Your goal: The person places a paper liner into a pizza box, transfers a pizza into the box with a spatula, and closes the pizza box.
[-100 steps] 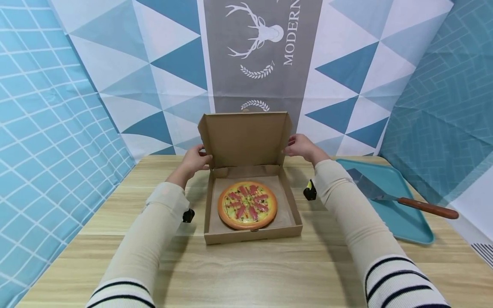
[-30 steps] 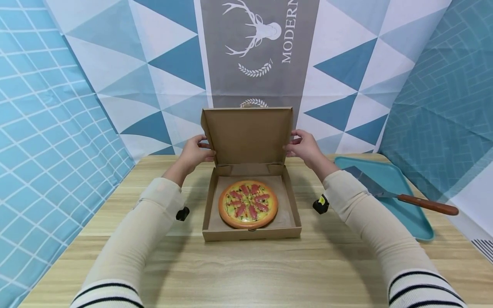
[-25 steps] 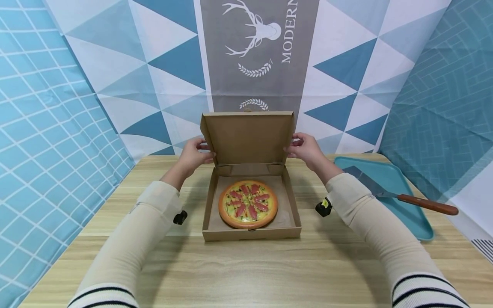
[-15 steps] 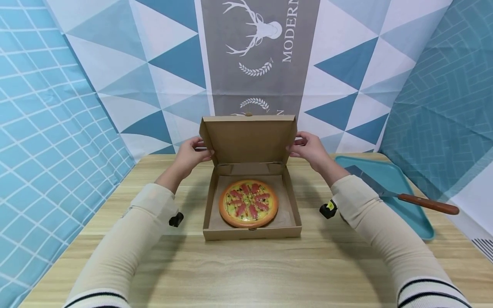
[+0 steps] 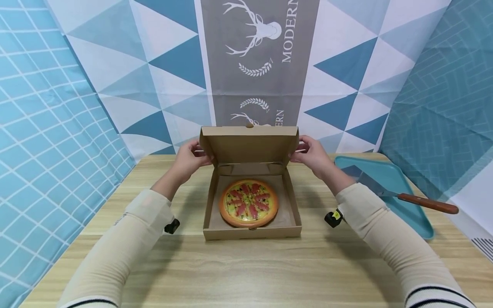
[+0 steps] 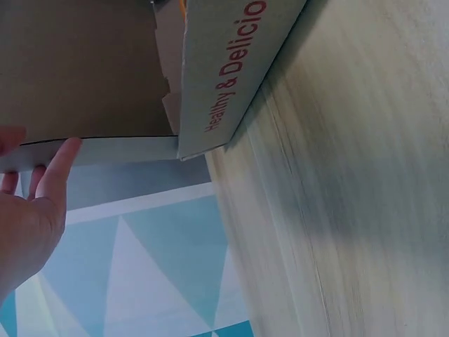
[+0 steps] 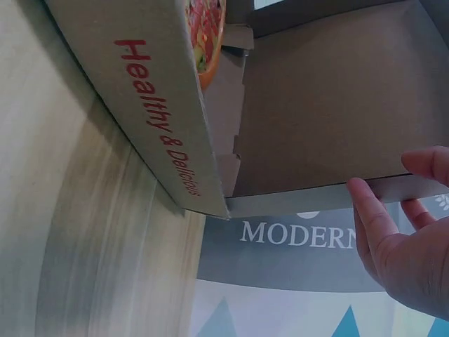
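Observation:
A cardboard pizza box [image 5: 252, 233] stands on the wooden table with its lid [image 5: 250, 147] raised and leaning forward over the back. Inside the base lies a whole round pizza [image 5: 248, 203] with red strips on a yellow top. My left hand [image 5: 188, 161] pinches the lid's left side flap, its fingers behind the cardboard. On the opposite flap, my right hand [image 5: 315, 157] does likewise. Both wrist views show fingers on either side of the lid's edge [image 6: 126, 149], and red lettering along the box's side wall [image 7: 158, 116].
At the right a blue tray [image 5: 408, 214] carries a pizza server [image 5: 375, 186], its wooden handle sticking out past the tray's rim. A patterned cloth backdrop [image 5: 161, 81] rises close behind the box. Bare table top [image 5: 246, 273] extends in front.
Over the last second the lid has tipped forward and down, its front flap now showing more. Both hands have stayed on its sides, while the forearms have spread outward. Pizza and tray stay put.

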A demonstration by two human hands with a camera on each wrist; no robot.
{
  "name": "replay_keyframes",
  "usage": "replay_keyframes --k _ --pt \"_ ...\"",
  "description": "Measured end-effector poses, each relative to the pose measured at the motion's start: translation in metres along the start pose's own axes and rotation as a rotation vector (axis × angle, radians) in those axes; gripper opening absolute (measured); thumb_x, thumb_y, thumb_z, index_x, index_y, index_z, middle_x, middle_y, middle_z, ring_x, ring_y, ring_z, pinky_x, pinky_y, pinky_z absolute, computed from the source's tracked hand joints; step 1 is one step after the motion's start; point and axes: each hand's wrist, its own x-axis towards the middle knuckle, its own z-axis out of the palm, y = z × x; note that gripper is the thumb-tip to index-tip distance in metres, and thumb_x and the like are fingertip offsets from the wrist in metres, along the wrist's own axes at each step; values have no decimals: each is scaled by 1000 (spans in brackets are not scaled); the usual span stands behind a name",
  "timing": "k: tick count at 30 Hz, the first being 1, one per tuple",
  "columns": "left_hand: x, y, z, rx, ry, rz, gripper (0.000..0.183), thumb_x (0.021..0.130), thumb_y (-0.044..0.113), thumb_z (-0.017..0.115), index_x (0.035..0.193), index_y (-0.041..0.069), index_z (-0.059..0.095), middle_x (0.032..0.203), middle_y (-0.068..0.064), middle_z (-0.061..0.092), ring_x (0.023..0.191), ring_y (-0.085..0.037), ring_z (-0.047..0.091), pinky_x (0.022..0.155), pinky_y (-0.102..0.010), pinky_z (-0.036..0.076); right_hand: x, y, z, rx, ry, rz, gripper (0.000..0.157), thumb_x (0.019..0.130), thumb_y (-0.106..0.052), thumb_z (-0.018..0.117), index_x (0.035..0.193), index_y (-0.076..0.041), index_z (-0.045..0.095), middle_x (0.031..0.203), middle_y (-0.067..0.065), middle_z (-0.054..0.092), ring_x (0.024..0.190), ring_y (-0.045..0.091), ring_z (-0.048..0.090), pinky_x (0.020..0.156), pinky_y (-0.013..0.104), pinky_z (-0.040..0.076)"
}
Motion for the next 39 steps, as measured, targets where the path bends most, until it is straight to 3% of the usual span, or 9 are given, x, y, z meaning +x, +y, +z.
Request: replay_keyframes --k 3,10,20,29,39 --pt "1 0 2 -2 15 5 38 85 -9 67 120 -9 51 122 -26 50 112 -40 58 83 -43 56 0 1 0 -9 -4 -11 45 89 9 62 131 6 46 112 21 52 93 21 57 85 37 56" --pt "9 -5 8 -24 62 20 43 85 -10 66 124 -6 51 125 -23 47 115 -42 56 78 -32 58 8 2 2 -54 30 -30 45 86 9 62 128 3 47 113 25 52 99 26 56 90 44 53" --pt "14 -11 11 -28 98 14 41 83 -12 66 120 -9 48 123 -23 47 116 -39 56 77 -29 57 13 8 7 -36 74 -60 46 83 12 61 127 5 46 115 29 53 101 32 57 76 26 55" --pt "3 -12 4 130 48 60 50 81 -13 69 126 -6 50 122 -21 48 116 -38 57 81 -34 56 1 11 4 -107 45 -78 44 87 6 64 128 2 48 120 27 53 101 31 56 80 29 54" --pt "-14 -18 2 278 -21 122 46 80 -9 71 123 -4 54 119 -21 53 107 -39 61 71 -31 53 -23 27 1 -205 12 -126 49 88 0 70 131 0 48 123 23 53 111 39 56 80 31 54"
